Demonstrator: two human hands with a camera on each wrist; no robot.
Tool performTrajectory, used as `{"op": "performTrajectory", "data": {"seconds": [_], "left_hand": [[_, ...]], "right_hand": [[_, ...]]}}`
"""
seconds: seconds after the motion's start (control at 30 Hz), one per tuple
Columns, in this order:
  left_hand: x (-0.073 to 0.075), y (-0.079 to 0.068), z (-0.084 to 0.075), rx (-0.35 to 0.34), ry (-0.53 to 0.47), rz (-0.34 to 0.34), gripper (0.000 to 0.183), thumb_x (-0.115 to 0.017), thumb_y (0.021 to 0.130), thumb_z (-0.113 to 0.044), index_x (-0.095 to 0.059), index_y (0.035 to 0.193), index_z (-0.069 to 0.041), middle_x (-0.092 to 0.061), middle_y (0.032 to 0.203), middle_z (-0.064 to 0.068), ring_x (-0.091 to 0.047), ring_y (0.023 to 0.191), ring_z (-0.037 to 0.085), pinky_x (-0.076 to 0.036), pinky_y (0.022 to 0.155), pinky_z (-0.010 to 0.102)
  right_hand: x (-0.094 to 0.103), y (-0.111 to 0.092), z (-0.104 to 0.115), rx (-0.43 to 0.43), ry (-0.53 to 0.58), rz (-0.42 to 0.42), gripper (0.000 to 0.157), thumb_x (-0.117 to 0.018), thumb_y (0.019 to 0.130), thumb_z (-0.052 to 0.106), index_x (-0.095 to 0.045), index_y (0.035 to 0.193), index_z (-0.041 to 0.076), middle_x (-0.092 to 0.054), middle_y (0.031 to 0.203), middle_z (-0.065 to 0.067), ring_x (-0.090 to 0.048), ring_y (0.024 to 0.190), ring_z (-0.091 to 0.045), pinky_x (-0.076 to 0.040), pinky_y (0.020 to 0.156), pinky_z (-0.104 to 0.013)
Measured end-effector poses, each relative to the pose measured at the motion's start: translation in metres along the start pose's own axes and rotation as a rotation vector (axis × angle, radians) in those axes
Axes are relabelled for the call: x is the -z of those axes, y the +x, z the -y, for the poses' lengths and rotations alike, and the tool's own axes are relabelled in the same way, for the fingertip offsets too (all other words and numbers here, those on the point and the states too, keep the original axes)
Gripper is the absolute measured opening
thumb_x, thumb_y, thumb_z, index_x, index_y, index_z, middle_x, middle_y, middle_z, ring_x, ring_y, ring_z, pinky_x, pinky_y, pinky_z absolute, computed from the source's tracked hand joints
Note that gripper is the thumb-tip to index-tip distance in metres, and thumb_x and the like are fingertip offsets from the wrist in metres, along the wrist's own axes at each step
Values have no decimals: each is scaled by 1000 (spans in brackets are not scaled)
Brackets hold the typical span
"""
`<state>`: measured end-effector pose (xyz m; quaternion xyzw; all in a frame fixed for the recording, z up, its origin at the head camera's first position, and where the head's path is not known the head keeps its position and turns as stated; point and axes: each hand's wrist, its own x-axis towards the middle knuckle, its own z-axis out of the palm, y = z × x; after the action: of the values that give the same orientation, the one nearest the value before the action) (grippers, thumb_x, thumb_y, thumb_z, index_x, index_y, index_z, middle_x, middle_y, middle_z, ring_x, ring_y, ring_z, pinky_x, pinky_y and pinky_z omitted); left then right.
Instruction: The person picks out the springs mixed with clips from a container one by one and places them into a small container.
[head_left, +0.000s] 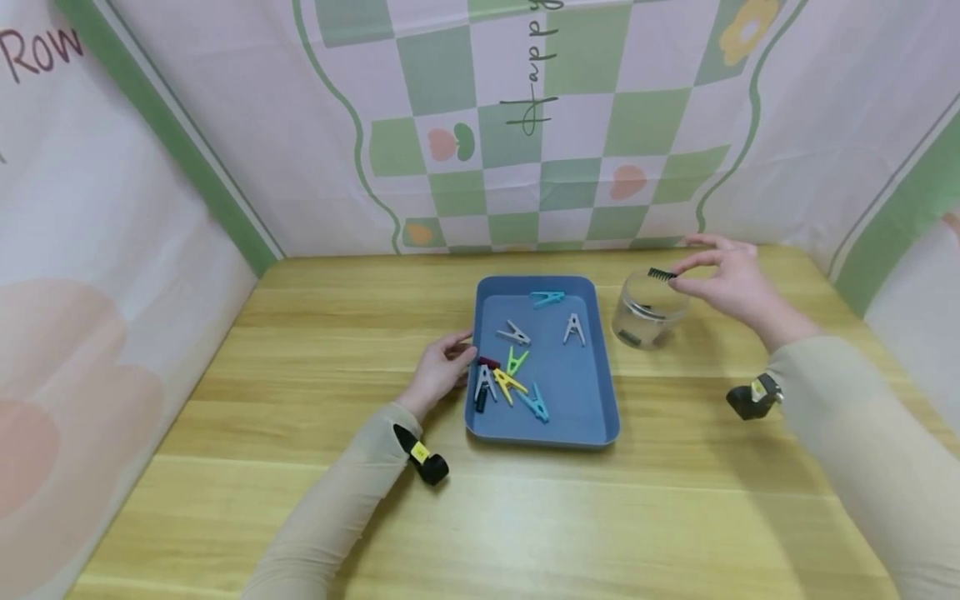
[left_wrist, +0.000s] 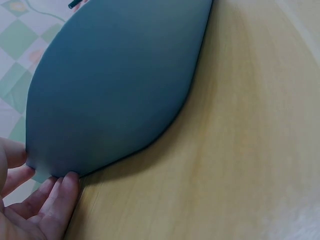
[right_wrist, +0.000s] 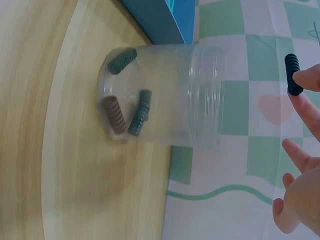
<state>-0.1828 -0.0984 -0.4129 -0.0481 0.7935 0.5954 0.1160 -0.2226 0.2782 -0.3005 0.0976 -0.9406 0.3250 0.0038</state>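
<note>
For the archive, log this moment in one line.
right grip: pinches dark ridged piece above clear jar; left grip: touches blue tray; tray: clothespins inside

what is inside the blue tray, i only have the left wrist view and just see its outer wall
Observer: From the head view, the tray holds clothespins in light blue, grey, green and yellow, plus two small dark pieces.
Operator: and where is the right hand working
Observer: At a clear jar; it pinches a dark ribbed piece above the jar's mouth.
Operator: anything in that jar yet
Observer: Yes, the right wrist view shows three ribbed pieces near its bottom, two dark green and one brown.
</note>
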Motion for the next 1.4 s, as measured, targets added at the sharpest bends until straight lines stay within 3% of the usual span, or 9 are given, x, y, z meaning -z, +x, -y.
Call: {"op": "performTrajectory", "data": {"seconds": [0.33, 0.7, 1.4], "left_hand": [[1, 0, 1, -1, 4, 5, 42, -56, 96, -18, -50, 137, -18, -56, 126, 13, -57, 109, 26, -58, 81, 32], [2, 0, 1, -2, -6, 11, 42, -56, 96, -17, -50, 137, -18, -55, 127, 13, -58, 108, 26, -58, 81, 32], [0, 0, 1, -5, -13, 6, 43, -56, 95, -15, -49, 137, -15, -56, 127, 15, -59, 108, 28, -59, 80, 32]], "right_hand": [[3, -3, -7, -68, -10, 33, 39, -65, 87, 21, -60, 111, -9, -17, 154, -23, 6, 135, -58, 10, 103, -76], [-2, -3, -16, -77, -30, 34, 37, -65, 87, 21, -61, 109, -8, -17, 154, -24, 2, 134, -59, 1, 101, -79], [-12, -3, -23, -79, 4, 35, 38, -64, 87, 19, -59, 110, -11, -15, 153, -26, 7, 133, -61, 6, 100, -80]]}}
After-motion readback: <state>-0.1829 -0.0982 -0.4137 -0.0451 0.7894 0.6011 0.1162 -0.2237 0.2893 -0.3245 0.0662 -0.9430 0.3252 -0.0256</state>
